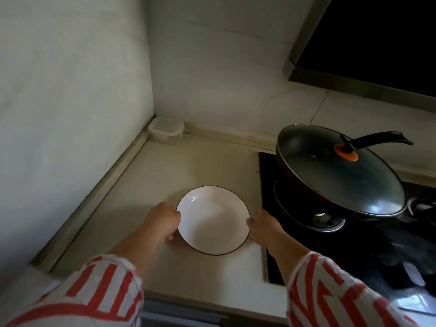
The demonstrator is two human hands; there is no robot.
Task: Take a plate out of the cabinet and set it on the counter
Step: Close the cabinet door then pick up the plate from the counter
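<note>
A white plate (pixel 213 220) with a thin dark rim is low over the cream counter (pixel 165 175), near its front edge; whether it rests on the surface I cannot tell. My left hand (pixel 165 219) grips the plate's left edge, fingers curled under it. My right hand (pixel 263 224) grips the right edge, thumb on the rim. Both arms wear red-and-white striped sleeves. The cabinet is out of view.
A black cooktop (pixel 330 244) lies just right of the plate, with a lidded dark pan (pixel 339 173) whose handle points right. A small clear lidded container (pixel 166 129) sits in the back corner. A wall runs along the left. A dark range hood (pixel 377 43) hangs at the upper right.
</note>
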